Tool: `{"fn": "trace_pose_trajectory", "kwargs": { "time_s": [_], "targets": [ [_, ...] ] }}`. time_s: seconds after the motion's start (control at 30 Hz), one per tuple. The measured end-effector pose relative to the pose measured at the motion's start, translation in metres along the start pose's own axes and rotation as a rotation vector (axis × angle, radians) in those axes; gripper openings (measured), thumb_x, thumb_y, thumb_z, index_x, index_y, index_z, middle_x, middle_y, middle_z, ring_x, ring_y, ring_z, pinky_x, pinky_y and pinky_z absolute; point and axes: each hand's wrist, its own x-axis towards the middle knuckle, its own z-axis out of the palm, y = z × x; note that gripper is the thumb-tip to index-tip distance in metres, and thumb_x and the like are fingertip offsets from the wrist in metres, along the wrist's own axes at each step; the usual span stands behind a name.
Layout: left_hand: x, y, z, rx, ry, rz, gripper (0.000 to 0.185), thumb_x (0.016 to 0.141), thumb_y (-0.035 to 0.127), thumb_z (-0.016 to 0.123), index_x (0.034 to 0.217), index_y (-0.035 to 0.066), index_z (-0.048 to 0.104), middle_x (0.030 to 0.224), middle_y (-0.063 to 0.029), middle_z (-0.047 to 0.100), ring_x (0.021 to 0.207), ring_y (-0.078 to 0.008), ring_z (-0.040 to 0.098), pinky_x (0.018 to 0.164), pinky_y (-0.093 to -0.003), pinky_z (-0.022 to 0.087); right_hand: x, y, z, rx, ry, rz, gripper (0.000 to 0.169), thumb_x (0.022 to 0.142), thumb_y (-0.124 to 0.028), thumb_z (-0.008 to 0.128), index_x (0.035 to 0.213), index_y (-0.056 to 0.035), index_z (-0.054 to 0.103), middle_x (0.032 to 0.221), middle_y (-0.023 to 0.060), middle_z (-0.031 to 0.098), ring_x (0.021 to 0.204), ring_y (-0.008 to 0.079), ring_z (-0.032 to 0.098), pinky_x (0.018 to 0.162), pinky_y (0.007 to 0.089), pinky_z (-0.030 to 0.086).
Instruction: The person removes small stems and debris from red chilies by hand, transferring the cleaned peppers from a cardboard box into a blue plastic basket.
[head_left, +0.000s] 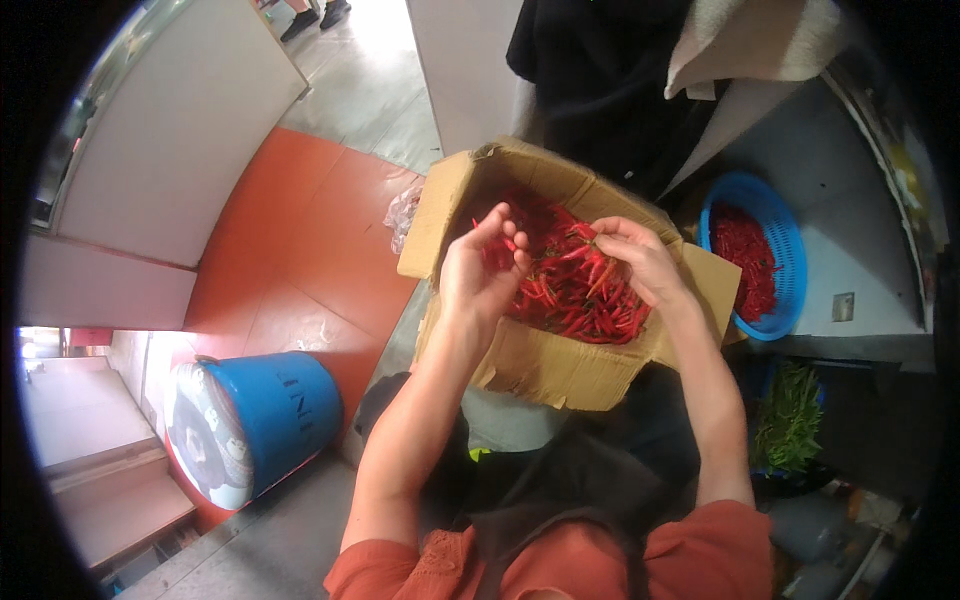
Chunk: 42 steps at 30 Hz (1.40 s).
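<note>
An open cardboard box (559, 375) stands in front of me, holding a heap of red chili peppers (600, 315) with green stems. Over its left part is my left hand (484, 262), palm turned up and fingers curled around a few red chilies. My right hand (637, 255) is over the right part of the box, its thumb and forefinger pinching a red chili by the stem end. Other chilies lie just below the fingertips.
Right of the box a blue plastic basket (791, 262) holds more red chilies. Green leafy vegetables (789, 420) lie below it. A blue bucket (300, 405) with a covered top is at the left. Crumpled clear plastic (403, 217) touches the box's left side. Another person's shoes (300, 25) show at the top.
</note>
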Motion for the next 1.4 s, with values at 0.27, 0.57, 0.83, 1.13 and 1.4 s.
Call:
{"fn": "trace_pose_trajectory", "kwargs": {
  "time_s": [0.27,0.57,0.83,1.13,1.4],
  "targets": [
    [-0.013,-0.037,0.022,0.553,-0.06,0.063,0.028,0.088,0.017,0.063,0.113,0.005,0.059,0.086,0.0022,0.061,0.068,-0.0053,0.053,0.056,-0.0192,0.039,-0.012,-0.007,0.012,0.125,-0.038,-0.051,0.019,0.09,-0.011,0.057,0.108,-0.005,0.06,0.09,-0.0006,0.063,0.071,0.0049,0.058,0.061,0.0186,0.047],
    [-0.004,-0.039,0.016,0.576,-0.047,0.147,0.017,0.091,0.015,0.059,0.104,0.005,0.059,0.086,0.0021,0.059,0.061,-0.004,0.045,0.049,-0.0145,0.033,-0.024,-0.012,0.015,-0.046,-0.097,-0.066,0.031,0.091,-0.011,0.055,0.122,-0.0025,0.056,0.102,0.0056,0.063,0.085,0.0092,0.061,0.067,0.0206,0.048],
    [0.008,-0.035,0.005,0.418,-0.144,0.034,0.015,0.094,0.014,0.053,0.106,0.005,0.055,0.084,0.0022,0.054,0.063,-0.0052,0.044,0.047,-0.0157,0.028,-0.013,0.01,0.013,-0.305,0.137,-0.506,0.021,0.089,-0.01,0.059,0.107,-0.0006,0.065,0.1,0.007,0.065,0.088,0.0126,0.061,0.075,0.024,0.048],
    [-0.002,-0.054,0.026,0.47,-0.096,0.05,0.016,0.093,0.015,0.057,0.105,0.006,0.057,0.086,0.0002,0.057,0.064,-0.0074,0.047,0.052,-0.0167,0.034,-0.019,0.012,0.014,-0.41,0.216,-0.288,0.014,0.086,-0.009,0.057,0.093,0.0029,0.063,0.071,0.0055,0.064,0.065,0.0093,0.057,0.06,0.0262,0.046],
    [0.013,-0.042,0.007,0.169,-0.135,-0.172,0.014,0.093,0.014,0.056,0.103,0.004,0.056,0.088,-0.0069,0.057,0.063,-0.009,0.047,0.048,-0.0179,0.036,-0.028,0.005,0.022,-0.385,0.094,-0.381,0.012,0.088,-0.006,0.055,0.094,0.0014,0.061,0.074,0.0036,0.063,0.066,0.0086,0.055,0.06,0.0243,0.044]
  ]
}}
